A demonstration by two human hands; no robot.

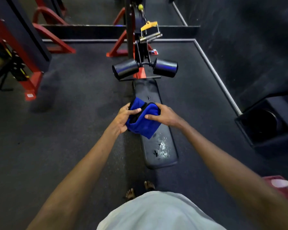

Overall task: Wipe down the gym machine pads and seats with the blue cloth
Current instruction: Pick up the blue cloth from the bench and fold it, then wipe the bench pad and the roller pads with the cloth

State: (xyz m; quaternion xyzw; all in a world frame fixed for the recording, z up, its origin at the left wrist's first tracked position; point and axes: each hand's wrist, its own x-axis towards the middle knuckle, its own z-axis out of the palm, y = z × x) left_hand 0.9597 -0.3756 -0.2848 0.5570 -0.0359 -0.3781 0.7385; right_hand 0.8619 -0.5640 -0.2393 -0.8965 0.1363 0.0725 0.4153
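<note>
A long black bench seat (160, 151) runs away from me, worn and cracked near its front end. At its far end sit two black roller pads, the left roller (125, 69) and the right roller (165, 68). Above the middle of the seat I hold the folded blue cloth (144, 123) in both hands. My left hand (123, 117) grips its left side with the thumb on top. My right hand (163, 115) grips its right edge. The cloth hangs a little above the pad.
A red and black machine frame (30, 63) stands on the left. The cable column with a yellow handle (149, 29) rises beyond the rollers. A dark box (271, 123) sits at the right by the wall. My bare feet (140, 190) stand on dark rubber floor.
</note>
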